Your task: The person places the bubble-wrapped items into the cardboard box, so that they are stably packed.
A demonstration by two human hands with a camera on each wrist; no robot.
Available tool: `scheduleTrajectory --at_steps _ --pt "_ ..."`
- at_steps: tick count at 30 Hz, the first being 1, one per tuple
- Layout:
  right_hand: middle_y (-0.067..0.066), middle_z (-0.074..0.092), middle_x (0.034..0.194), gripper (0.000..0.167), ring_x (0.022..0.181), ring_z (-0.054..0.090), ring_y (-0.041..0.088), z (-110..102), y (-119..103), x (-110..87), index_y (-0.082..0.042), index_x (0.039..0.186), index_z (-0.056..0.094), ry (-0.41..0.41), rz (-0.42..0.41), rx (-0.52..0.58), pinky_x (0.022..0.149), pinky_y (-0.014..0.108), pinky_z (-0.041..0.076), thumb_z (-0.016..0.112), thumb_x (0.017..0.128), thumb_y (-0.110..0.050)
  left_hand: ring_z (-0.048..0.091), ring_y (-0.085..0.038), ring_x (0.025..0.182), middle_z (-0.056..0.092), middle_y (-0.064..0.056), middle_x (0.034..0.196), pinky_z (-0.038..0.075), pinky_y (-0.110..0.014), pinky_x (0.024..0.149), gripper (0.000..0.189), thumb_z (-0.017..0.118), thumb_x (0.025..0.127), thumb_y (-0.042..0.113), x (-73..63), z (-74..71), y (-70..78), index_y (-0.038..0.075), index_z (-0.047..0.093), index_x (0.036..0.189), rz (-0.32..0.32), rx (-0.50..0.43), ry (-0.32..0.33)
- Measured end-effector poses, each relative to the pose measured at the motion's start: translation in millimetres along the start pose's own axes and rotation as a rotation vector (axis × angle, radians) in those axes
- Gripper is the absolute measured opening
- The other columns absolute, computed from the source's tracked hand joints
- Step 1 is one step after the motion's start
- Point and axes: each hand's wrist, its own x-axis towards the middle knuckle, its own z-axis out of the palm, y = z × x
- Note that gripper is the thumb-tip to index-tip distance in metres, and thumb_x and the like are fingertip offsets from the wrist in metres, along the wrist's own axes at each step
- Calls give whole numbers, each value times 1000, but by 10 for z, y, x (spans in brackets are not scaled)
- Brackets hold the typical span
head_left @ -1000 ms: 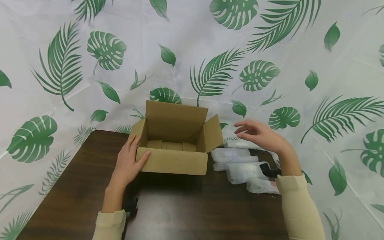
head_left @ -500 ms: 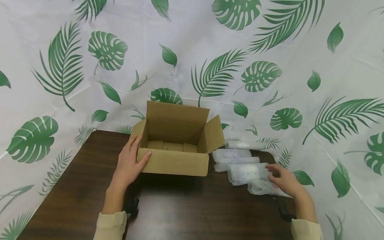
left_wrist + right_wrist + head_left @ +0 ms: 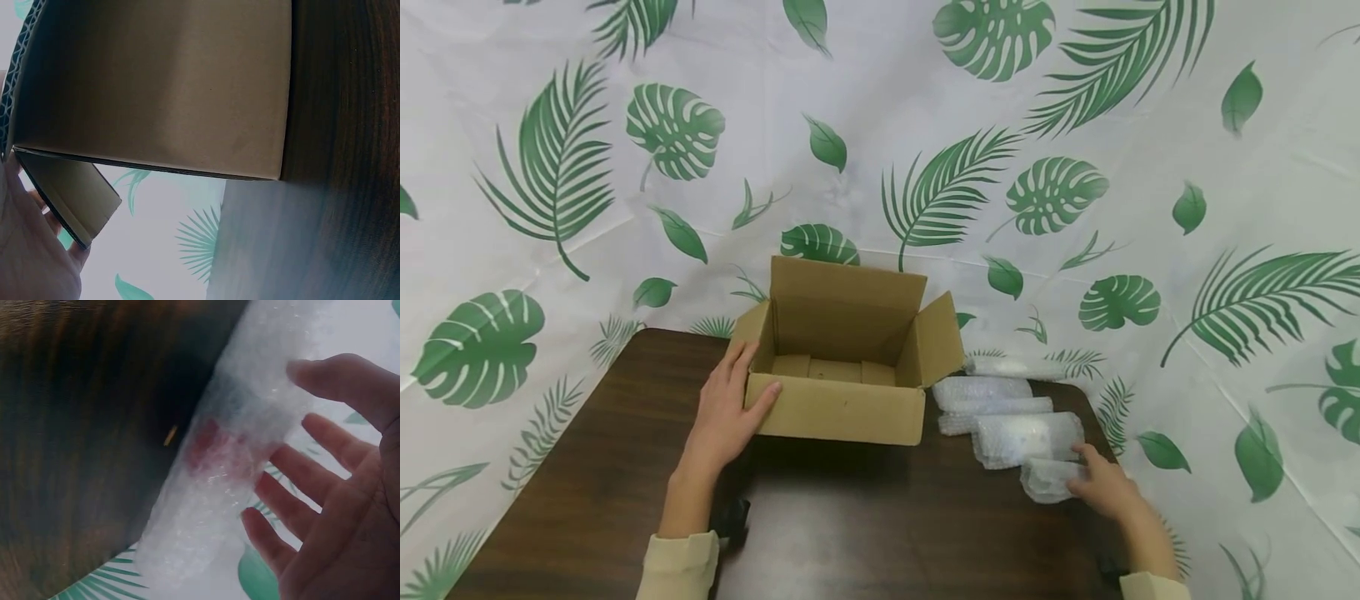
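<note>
An open cardboard box (image 3: pixel 838 415) stands on the table with its flaps up. My left hand (image 3: pixel 721 421) grips its near left corner, thumb on the front wall and fingers over the left flap (image 3: pixel 74 194). At the table's right, my right hand (image 3: pixel 1108 485) is at the nearest bubble-wrapped package (image 3: pixel 1047 481). In the right wrist view this package (image 3: pixel 209 469) shows a reddish patch through the wrap. There the fingers (image 3: pixel 306 472) are spread beside it, with the thumb apart over its far end; whether the fingertips touch it is hard to tell.
Several more bubble-wrapped packages (image 3: pixel 1026 439) lie in a row to the right of the box. The dark wooden table (image 3: pixel 880 525) ends at the right behind them. A leaf-patterned white cloth (image 3: pixel 865 125) hangs behind and at the sides.
My right hand has come down from the air beside the box to the nearest wrapped package at the right. My left hand has stayed on the box.
</note>
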Motion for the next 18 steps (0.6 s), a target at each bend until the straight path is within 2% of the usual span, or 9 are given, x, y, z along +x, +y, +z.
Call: scheduleTrajectory --at_steps 4,6,9,11,13,14,16,18 --pt "38 63 138 54 126 60 61 49 40 4 5 141 59 -12 -20 -34 97 72 51 72 99 -26 21 -54 160 20 -23 177 16 -80 122 81 59 108 50 -1 13 -6 22 22 174 4 -9 5" --pt "38 63 139 54 127 59 61 93 105 11 4 140 61 -17 -67 -18 99 72 50 75 96 -22 21 -54 160 20 -22 177 16 -80 122 81 60 108 50 -3 22 -9 22 22 174 6 -10 9" --pt "39 62 136 61 124 59 63 217 305 42 3 139 62 -1 -199 9 94 69 53 79 82 -11 22 -54 160 22 -23 177 17 -79 122 81 61 107 49 3 37 -11 20 23 173 19 -4 17" --pt "37 61 132 70 119 61 59 334 479 81 0 139 61 37 -300 -12 86 61 56 78 72 -4 23 -54 160 22 -24 176 17 -79 122 81 61 107 49 5 41 -7 20 24 173 25 -1 17" --pt "38 60 129 74 116 61 60 386 550 102 2 138 59 58 -344 -38 83 60 56 76 66 2 23 -54 159 23 -24 176 18 -79 122 81 61 107 49 1 37 -5 19 24 173 24 0 20" --pt "38 61 129 75 117 61 60 390 542 106 3 138 58 61 -340 -43 85 61 57 75 65 5 23 -54 160 23 -24 176 17 -79 122 81 60 108 49 -4 32 -3 19 24 173 20 1 20" --pt "37 63 128 76 112 65 55 360 463 98 4 141 56 52 -280 -50 84 59 57 74 67 8 22 -54 160 22 -24 176 17 -79 122 81 60 108 49 -15 22 -1 19 24 173 12 3 23" --pt "39 65 127 72 112 66 56 274 308 60 8 140 53 13 -170 -49 85 65 55 75 71 7 23 -54 160 23 -24 176 17 -78 122 80 60 108 49 -18 20 -3 19 24 173 9 4 27"
